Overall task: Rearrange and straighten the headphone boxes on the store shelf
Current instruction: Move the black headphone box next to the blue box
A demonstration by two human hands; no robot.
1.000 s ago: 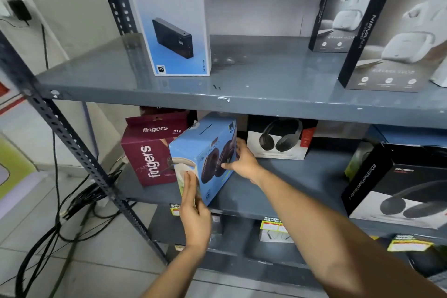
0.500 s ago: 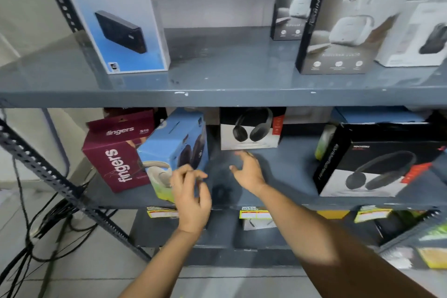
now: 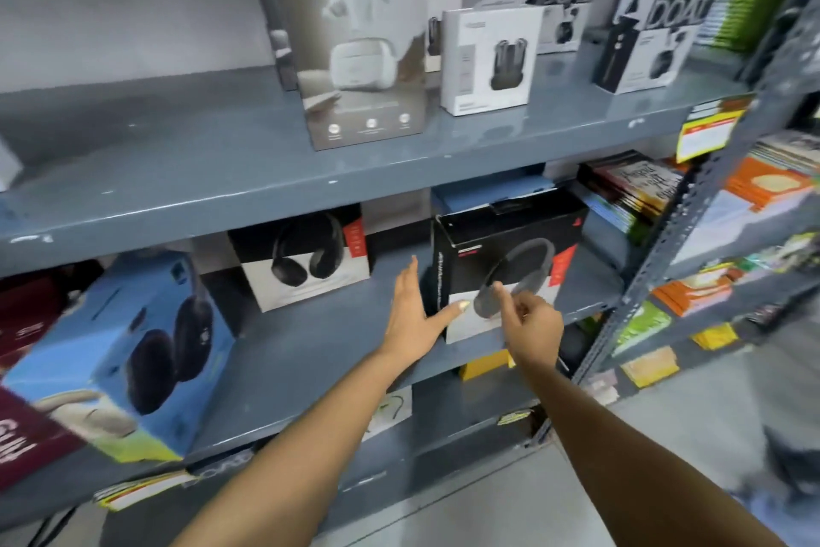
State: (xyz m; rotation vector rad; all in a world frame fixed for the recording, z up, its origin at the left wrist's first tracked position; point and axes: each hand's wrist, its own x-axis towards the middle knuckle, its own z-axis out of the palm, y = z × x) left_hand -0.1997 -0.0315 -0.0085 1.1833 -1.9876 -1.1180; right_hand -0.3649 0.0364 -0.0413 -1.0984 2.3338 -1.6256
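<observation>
Two bare hands of yours reach toward the black-and-white cardboard headphone box (image 3: 510,267) that stands at the right end of the grey metal middle shelf (image 3: 310,351). Your left hand (image 3: 415,316) is flat and open, fingers together and pointing up, its palm against the box's dark left side and its thumb lying across the lower front corner. Your right hand (image 3: 532,327) hovers in front of the box's lower front face with the fingers loosely curled and the index finger raised; the grip is apart, and you hold nothing in it. The box sits turned at an angle to the shelf edge. Further back on the same shelf stands a smaller black-and-white headphone box (image 3: 306,262), well apart from your hands. At the left end, a light blue headphone box (image 3: 128,351) sits tilted, just beside a maroon box (image 3: 22,426). On the upper shelf (image 3: 177,174) stand grey and white earbud boxes (image 3: 364,49).
</observation>
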